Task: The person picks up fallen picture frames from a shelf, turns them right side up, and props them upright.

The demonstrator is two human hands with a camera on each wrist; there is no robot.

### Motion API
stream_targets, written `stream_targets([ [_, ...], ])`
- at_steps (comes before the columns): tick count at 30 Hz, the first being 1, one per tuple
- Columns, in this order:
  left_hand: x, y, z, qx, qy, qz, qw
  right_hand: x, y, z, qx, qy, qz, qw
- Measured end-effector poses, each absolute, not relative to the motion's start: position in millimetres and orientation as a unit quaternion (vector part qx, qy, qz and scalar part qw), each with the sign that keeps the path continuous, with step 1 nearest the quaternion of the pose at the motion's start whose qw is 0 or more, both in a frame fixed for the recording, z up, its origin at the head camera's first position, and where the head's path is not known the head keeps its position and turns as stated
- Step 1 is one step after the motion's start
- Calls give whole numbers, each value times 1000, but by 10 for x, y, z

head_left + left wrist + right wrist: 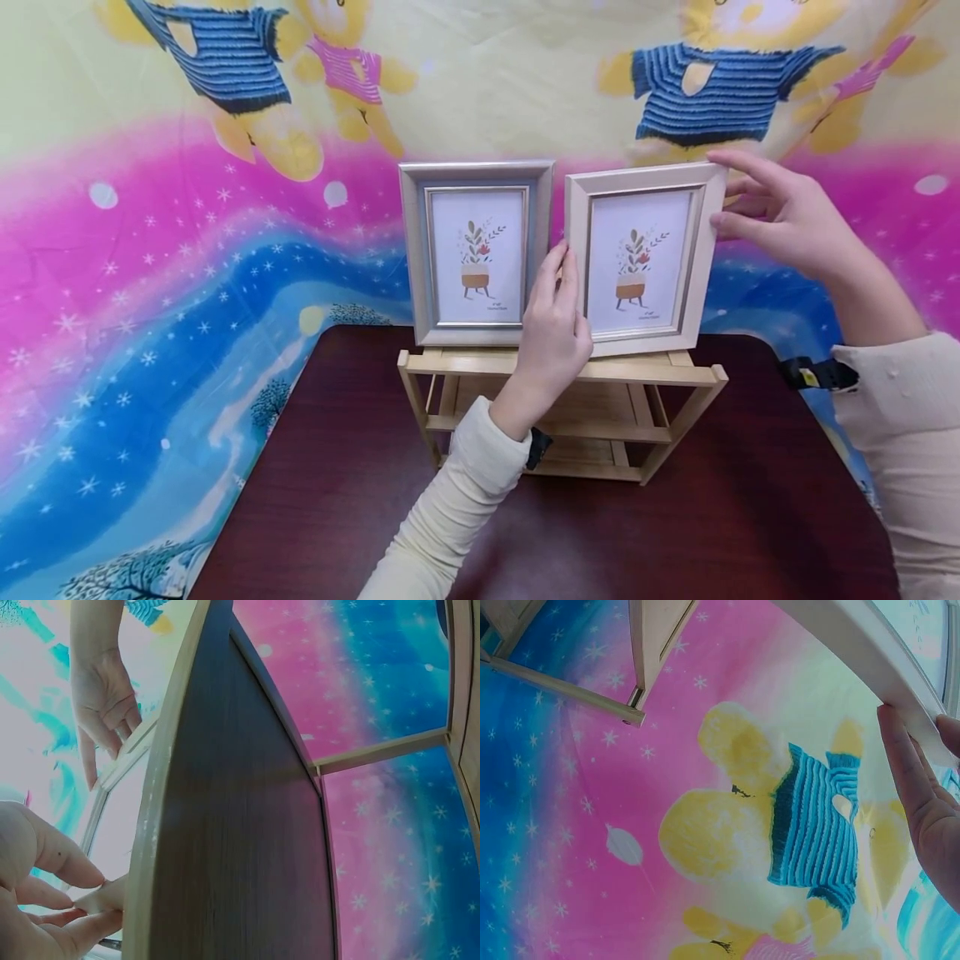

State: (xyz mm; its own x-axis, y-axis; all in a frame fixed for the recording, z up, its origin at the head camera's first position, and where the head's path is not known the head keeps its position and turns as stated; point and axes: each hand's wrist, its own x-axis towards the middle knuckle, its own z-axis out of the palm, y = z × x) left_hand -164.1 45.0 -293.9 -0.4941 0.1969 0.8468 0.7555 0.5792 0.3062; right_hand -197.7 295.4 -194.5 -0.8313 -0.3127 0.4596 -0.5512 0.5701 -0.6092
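A cream-white picture frame [707, 258] with a potted-flower print stands on the top of a small wooden shelf rack [690, 435], slightly turned. My left hand [553, 329] pinches its left side, and the left wrist view shows that hand's thumb and fingers [60, 859] at the edge. At the upper right corner, my right hand [787, 208] holds the frame, thumb on the front and index finger along the top. In the right wrist view, fingers [901, 754] touch the white frame's side [855, 649]. A silver-grey picture frame [415, 250] with the same print stands to the left.
The rack stands on a dark reddish-brown table [315, 500] with rounded corners. Its lower shelves [592, 431] show slatted wood. Behind hangs a colourful backdrop cloth [187, 208] with cartoon bears and snowflakes.
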Motion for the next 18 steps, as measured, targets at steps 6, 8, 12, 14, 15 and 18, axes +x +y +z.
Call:
stream_targets([
  [6,-1620,456,-2963,-282,-811,-323,398,-1932,2941,-1968,235,-866,413,158],
  [8,-1617,457,-2976,-279,-816,-314,397,-1918,2930,-1980,233,-861,421,166],
  [12,-1609,458,-3003,-274,-825,-286,403,-1892,2903,-2004,229,-849,442,179],
  [14,-1614,457,-3018,-272,-828,-267,412,-1881,2892,-2013,226,-844,451,183],
  [15,-1616,454,-3024,-272,-828,-258,418,-1874,2888,-2017,221,-844,452,186],
  [18,-1604,417,-3032,-280,-813,-250,446,-1827,2889,-2040,199,-850,448,194],
])
